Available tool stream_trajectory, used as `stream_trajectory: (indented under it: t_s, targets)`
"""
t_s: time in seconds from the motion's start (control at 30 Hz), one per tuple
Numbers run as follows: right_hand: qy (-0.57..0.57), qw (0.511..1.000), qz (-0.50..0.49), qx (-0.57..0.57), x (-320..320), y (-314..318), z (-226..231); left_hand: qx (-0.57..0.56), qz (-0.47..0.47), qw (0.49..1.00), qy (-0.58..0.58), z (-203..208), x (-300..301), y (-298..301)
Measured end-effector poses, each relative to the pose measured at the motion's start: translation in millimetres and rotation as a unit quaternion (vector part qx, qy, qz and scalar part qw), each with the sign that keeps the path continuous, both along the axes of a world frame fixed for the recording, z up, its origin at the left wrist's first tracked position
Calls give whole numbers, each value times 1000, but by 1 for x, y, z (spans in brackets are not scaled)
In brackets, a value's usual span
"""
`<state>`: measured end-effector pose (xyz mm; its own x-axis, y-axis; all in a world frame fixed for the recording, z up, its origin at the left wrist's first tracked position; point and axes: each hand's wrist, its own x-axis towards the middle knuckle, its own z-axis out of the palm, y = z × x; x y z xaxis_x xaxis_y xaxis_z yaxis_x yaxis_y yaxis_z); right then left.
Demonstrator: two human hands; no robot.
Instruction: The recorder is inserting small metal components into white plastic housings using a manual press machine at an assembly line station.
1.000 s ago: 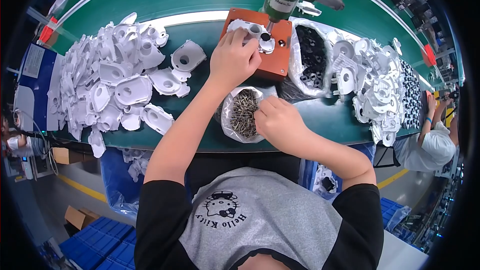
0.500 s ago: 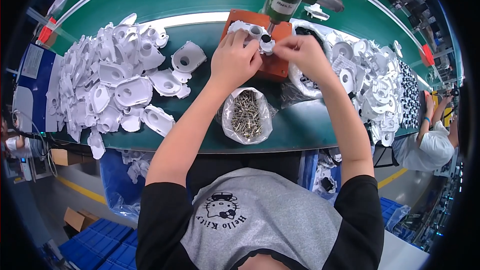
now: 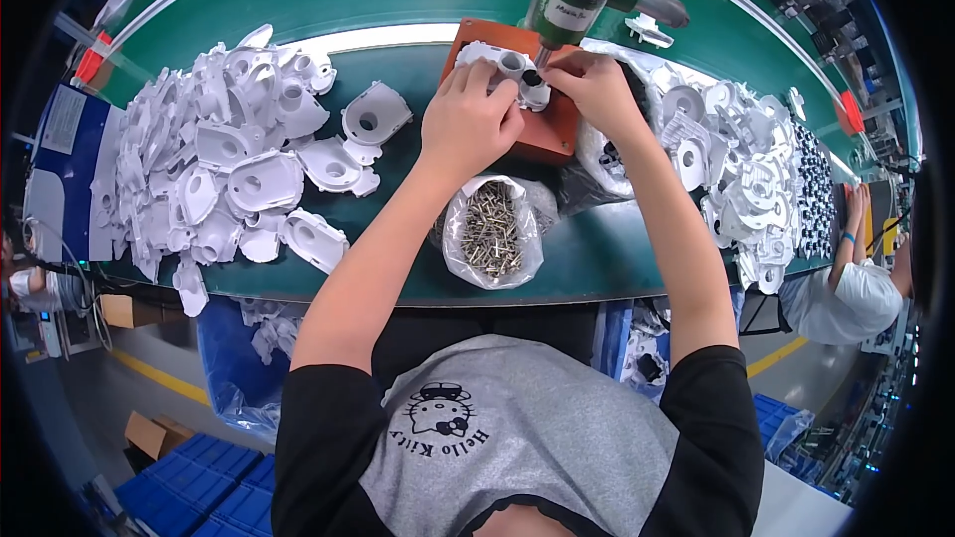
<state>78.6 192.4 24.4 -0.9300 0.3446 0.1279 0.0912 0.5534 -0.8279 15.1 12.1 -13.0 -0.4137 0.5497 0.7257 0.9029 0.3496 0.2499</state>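
My left hand (image 3: 466, 121) is closed on the near left side of a white plastic housing (image 3: 537, 97), which sits on an orange block (image 3: 542, 137). A small black round piece (image 3: 530, 78) shows on the housing's right part. Over it comes down the tip of a green press-like machine (image 3: 567, 5). My right hand (image 3: 597, 91) is pinched beside that tip, at the housing's right end; whatever its fingertips hold is too small to make out. Nearer to me stands a clear bag (image 3: 532, 261) full of small metal pins or screws (image 3: 490, 224).
White plastic parts (image 3: 214, 159) are heaped on the left of the green table (image 3: 398, 273), and more white parts (image 3: 751, 184) on the right. A plastic bag (image 3: 647, 104) stands beside my right wrist. Black pieces (image 3: 814, 189) lie at far right, near another person (image 3: 856, 283).
My right hand has moved up and slightly left, its fingertips now close to the machine's tip. My left hand stays on the white housing.
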Motion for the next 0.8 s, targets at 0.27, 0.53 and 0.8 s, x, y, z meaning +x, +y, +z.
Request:
stream_trajectory:
  t_s: [0.27, 0.53, 0.8]
  targets:
    - [-124, 977, 74, -158, -24, 20, 12, -15, 6, 1000, -10, 2, 2, 0]
    - [-264, 955, 133, -2, -40, 22, 37, 24, -6, 1000, 5, 1, 0, 1]
    - [-44, 974, 76, -208, -74, 116, 45, 18, -8, 1000, -3, 3, 0, -4]
